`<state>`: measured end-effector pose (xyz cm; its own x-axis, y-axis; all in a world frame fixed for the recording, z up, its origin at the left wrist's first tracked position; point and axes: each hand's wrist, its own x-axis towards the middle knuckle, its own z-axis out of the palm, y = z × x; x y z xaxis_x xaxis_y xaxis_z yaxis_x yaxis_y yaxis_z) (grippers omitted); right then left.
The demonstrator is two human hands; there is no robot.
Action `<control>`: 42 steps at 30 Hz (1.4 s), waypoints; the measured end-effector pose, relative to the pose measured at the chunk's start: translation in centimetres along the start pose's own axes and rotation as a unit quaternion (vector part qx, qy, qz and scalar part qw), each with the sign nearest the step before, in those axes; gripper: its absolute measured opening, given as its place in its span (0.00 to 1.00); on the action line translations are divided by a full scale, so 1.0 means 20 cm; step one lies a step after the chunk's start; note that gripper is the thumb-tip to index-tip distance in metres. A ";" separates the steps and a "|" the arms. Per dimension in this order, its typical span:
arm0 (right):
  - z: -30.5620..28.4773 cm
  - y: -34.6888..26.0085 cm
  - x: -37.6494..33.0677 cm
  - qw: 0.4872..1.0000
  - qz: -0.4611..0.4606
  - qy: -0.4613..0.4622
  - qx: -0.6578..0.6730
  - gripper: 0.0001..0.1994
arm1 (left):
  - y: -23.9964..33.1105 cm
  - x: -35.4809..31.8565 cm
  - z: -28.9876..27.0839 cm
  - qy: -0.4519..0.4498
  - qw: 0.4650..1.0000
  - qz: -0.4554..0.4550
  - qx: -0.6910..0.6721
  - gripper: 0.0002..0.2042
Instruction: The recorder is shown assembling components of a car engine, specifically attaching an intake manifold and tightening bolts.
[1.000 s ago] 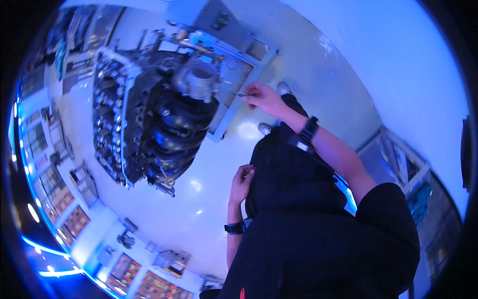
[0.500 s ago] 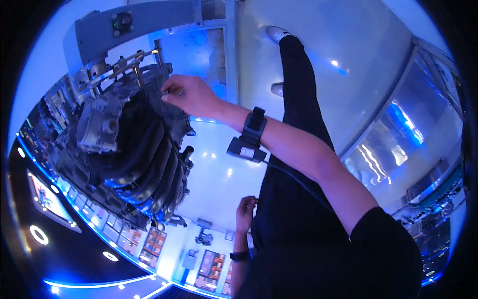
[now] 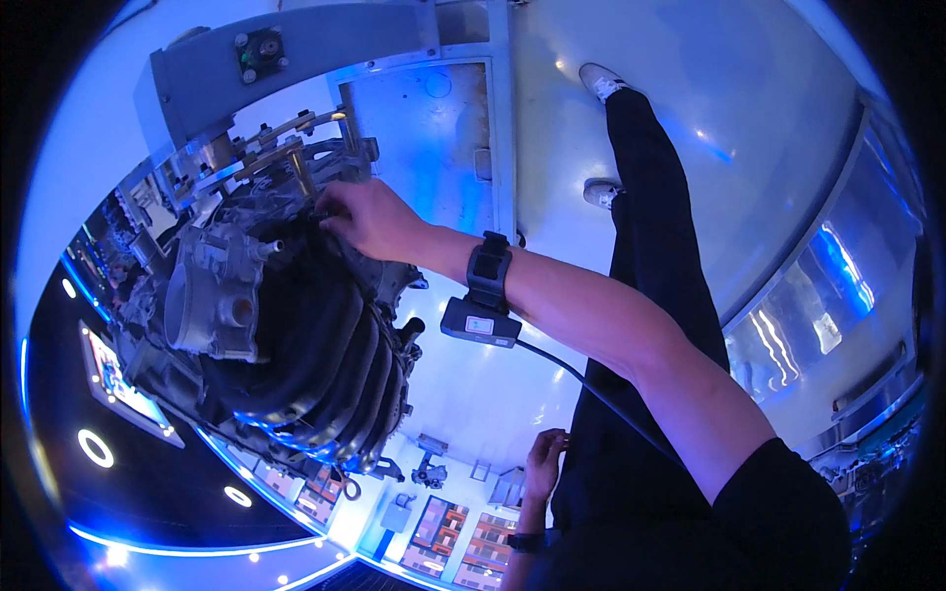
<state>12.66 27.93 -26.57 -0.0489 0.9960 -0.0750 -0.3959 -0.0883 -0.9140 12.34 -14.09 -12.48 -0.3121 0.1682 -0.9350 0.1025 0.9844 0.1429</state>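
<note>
Right now the right hand (image 3: 370, 219) is reaching out from lower right across the frame & resting on top of the engine (image 3: 286, 325), fingers curled down onto the upper edge of the black ribbed intake manifold (image 3: 325, 364). Can't tell whether its grip is clamped on anything; fingertips are tucked against the metal & hidden. A black wrist strap (image 3: 489, 272) is sitting on that arm, w/ a small grey box (image 3: 480, 323) hanging under it & a dark cable running back along the forearm.

The engine is hanging on a grey stand (image 3: 296, 49), tilted, filling the left-centre of view. A silver throttle body (image 3: 212, 300) w/ a round opening is facing left, just beside the manifold. Brass-coloured rods (image 3: 296, 133) are sticking out near the top, just above the right hand.

The left hand (image 3: 545, 463) is hanging low near bottom centre, well apart from the engine, fingers loosely curled against the dark trousers (image 3: 650, 295); holding nothing visible, a dark band on its wrist. Two light shoes (image 3: 601, 79) are standing on the pale glossy floor (image 3: 769, 128) at upper right. Shelving w/ coloured bins (image 3: 443, 527) is showing along the bottom edge, bent by the lens.
</note>
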 end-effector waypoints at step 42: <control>-0.02 -0.10 0.13 0.905 0.109 -0.290 -0.291 0.15 | 1.22 0.09 -0.31 -0.012 0.515 0.243 -0.822 0.41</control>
<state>13.67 30.78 -25.02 -0.6079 0.7655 -0.2108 0.2223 -0.0908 -0.9707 8.44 10.52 -8.60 -0.6129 0.4341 -0.6602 -0.7813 -0.4576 0.4245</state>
